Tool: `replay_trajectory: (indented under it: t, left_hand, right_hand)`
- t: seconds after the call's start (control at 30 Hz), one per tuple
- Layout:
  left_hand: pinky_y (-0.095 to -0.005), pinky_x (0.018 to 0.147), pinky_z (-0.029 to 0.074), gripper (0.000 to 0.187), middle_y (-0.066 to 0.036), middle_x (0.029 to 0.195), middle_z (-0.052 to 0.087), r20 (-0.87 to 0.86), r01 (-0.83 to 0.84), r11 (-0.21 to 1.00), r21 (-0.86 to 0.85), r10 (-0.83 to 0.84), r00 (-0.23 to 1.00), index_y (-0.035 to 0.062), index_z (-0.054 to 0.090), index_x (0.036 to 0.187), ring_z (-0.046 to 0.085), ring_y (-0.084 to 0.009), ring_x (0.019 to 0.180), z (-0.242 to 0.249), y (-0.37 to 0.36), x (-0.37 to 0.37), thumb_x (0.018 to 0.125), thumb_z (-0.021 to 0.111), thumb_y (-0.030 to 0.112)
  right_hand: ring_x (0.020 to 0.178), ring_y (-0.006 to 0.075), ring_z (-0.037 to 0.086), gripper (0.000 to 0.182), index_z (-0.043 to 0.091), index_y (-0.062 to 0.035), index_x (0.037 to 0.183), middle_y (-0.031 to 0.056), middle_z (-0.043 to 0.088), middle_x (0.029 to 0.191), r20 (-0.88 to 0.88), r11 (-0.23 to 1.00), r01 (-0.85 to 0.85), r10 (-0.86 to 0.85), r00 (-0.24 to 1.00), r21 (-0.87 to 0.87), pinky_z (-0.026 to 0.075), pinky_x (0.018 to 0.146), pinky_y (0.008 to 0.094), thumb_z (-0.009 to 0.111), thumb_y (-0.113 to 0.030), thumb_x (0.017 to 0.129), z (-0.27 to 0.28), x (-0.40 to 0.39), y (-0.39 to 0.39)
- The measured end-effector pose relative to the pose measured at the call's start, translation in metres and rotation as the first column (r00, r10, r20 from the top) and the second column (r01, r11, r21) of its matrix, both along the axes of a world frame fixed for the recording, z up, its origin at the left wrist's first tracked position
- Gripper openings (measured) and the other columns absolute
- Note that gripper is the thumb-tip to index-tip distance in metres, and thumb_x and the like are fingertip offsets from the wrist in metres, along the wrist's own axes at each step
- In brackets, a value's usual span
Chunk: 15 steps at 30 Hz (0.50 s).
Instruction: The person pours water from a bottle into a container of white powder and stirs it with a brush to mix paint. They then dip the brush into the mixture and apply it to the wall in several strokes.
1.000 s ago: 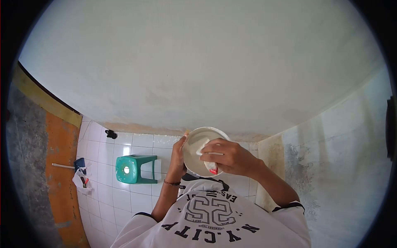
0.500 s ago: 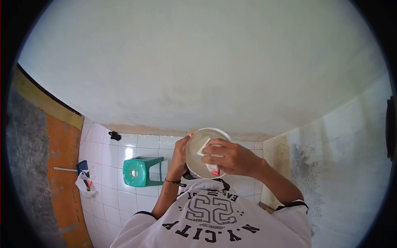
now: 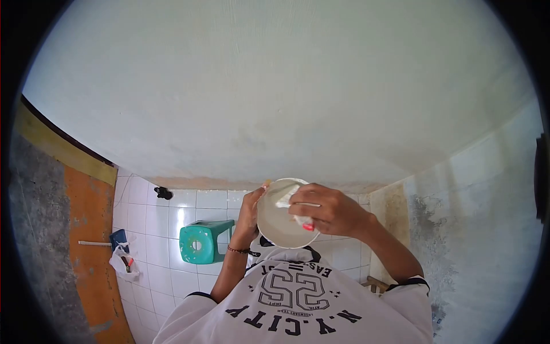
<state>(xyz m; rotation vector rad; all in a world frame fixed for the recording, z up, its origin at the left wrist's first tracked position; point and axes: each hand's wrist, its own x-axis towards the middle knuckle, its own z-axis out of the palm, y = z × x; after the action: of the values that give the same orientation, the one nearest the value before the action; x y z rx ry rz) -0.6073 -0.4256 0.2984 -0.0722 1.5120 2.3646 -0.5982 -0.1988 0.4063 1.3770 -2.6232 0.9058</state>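
A round white tub (image 3: 279,234) is held up in front of my chest, with pale material inside. My left hand (image 3: 250,213) grips its left rim, fingers wrapped round the side. Over the tub's right part, my right hand (image 3: 327,210) is closed round a white-smeared tool (image 3: 303,220) with a red end. The tool's other parts are hidden by my fingers, and its white-coated edge lies over the inside of the tub.
A pale wall (image 3: 275,103) rises ahead. On the tiled floor stand a green stool (image 3: 197,245) and a small black object (image 3: 163,192). A plastic bag (image 3: 123,264) lies by a blue dustpan (image 3: 118,239) at the left. A wooden piece (image 3: 375,284) is at the lower right.
My right hand has shifted slightly right and turned with the tool, towards the tub's right rim. My left hand keeps its hold. The floor objects appear a little further right and lower.
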Motion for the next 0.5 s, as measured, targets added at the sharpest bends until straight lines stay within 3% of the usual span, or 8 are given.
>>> replay_trajectory:
  t: [0.17,0.27,0.33,0.5]
  left_hand:
    - [-0.0283,0.080,0.051,0.038,-0.008,0.100,0.068,0.010,-0.042,0.999,0.035,0.042,0.999,-0.0060,0.068,0.111,0.063,-0.0127,0.090,-0.013,-0.018,-0.014,0.104,0.053,0.029]
    - [-0.0272,0.081,0.050,0.040,-0.009,0.101,0.069,-0.075,-0.112,0.987,-0.112,0.104,0.992,-0.0063,0.068,0.113,0.063,-0.0130,0.091,-0.025,-0.028,-0.019,0.104,0.053,0.029]
    - [-0.0269,0.082,0.050,0.041,-0.009,0.101,0.069,-0.068,-0.078,0.994,-0.072,0.073,0.995,-0.0070,0.068,0.114,0.063,-0.0132,0.092,-0.015,-0.033,-0.023,0.104,0.053,0.030]
    - [-0.0289,0.084,0.053,0.042,-0.011,0.110,0.066,-0.204,-0.053,0.973,-0.224,0.006,0.979,-0.0068,0.064,0.122,0.064,-0.0161,0.100,0.003,-0.033,-0.020,0.105,0.050,0.029]
  right_hand:
    - [0.118,0.0256,0.059,0.039,0.066,-0.0112,0.111,0.0028,0.062,0.120,0.022,0.992,-0.083,0.085,0.996,-0.092,0.058,0.096,0.0388,0.076,0.001,0.074,-0.012,0.010,-0.026]
    - [0.117,0.0257,0.060,0.040,0.065,-0.0110,0.111,0.0027,0.063,0.118,0.082,0.988,-0.097,0.107,0.991,-0.117,0.059,0.094,0.0389,0.076,-0.001,0.074,-0.008,0.019,-0.026]
    - [0.116,0.0254,0.061,0.042,0.065,-0.0110,0.112,0.0025,0.064,0.116,0.113,0.991,-0.078,0.089,0.990,-0.104,0.060,0.093,0.0389,0.076,-0.002,0.074,-0.004,0.021,-0.019]
    - [0.115,0.0254,0.061,0.043,0.065,-0.0107,0.113,0.0039,0.065,0.115,-0.049,0.998,0.050,-0.051,0.998,-0.023,0.061,0.091,0.0382,0.076,-0.001,0.073,0.003,0.005,-0.014]
